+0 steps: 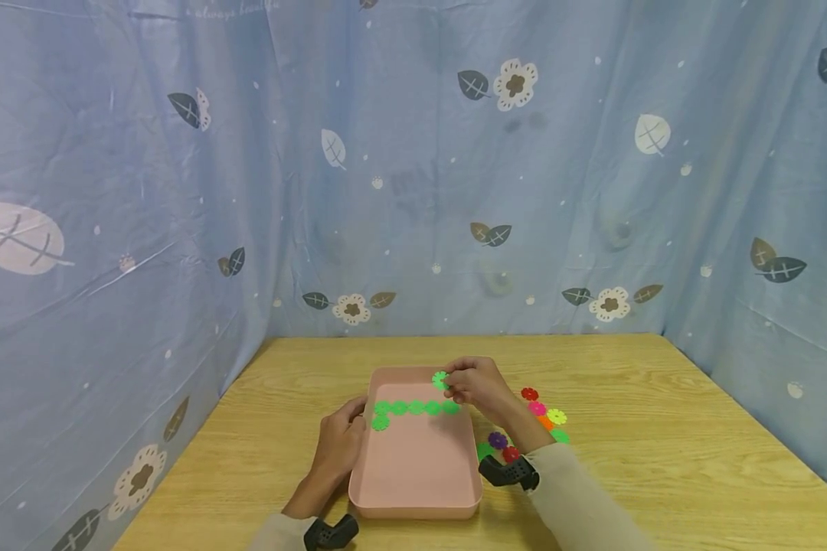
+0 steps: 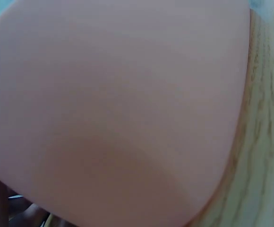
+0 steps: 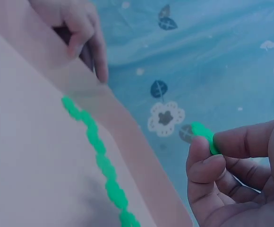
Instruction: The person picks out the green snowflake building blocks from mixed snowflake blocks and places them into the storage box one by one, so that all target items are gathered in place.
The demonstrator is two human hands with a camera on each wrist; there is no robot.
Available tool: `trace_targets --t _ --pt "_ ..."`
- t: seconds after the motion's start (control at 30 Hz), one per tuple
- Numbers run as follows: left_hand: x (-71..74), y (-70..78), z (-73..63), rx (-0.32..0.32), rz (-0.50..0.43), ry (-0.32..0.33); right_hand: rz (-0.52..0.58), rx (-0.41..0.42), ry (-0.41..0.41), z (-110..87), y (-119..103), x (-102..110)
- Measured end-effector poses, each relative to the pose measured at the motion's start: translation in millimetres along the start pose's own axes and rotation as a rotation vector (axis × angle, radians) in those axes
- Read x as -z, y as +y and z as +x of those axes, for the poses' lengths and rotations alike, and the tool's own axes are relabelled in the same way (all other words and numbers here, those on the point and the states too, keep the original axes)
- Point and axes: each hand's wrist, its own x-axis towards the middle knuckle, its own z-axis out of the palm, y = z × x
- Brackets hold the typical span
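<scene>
Between thumb and fingertips, my right hand (image 1: 478, 385) pinches a green snowflake disc (image 1: 440, 380) above the far right part of a pink tray (image 1: 416, 474). The right wrist view shows this disc (image 3: 204, 137) edge-on in the pinch. My left hand (image 1: 341, 440) grips the tray's left wall, its thumb on the inner side and fingers outside in the right wrist view. Inside the tray, several green discs (image 1: 416, 408) lie in a row across the far half. Another green disc (image 1: 380, 422) sits just below the row's left end. The tray wall (image 2: 127, 94) fills most of the left wrist view.
Right of the tray, loose discs lie on the wooden table (image 1: 627, 428): a purple one (image 1: 498, 440), a yellow one (image 1: 557, 416), a pink one (image 1: 537, 409) and several others, partly behind my right forearm. A blue patterned curtain (image 1: 413, 191) stands behind the table and along its sides.
</scene>
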Motion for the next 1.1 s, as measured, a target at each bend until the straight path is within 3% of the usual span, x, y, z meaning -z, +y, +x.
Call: trace_targets --t 0.37,0.63,0.83,1.1 --pt "0.0 0.1 -0.8 0.0 -0.017 0.003 0.02 -0.08 0.04 14.0 14 -32" --pt "-0.5 1.8 -1.9 -0.006 -0.002 0.013 -0.014 -0.046 0.014 18.7 28 -53" --pt "-0.1 0.5 -1.5 -0.034 0.008 0.016 -0.062 -0.135 -0.014 15.0 35 -62" --pt "0.8 -0.9 -1.7 -0.029 0.004 0.023 -0.084 -0.174 0.008 12.3 36 -69"
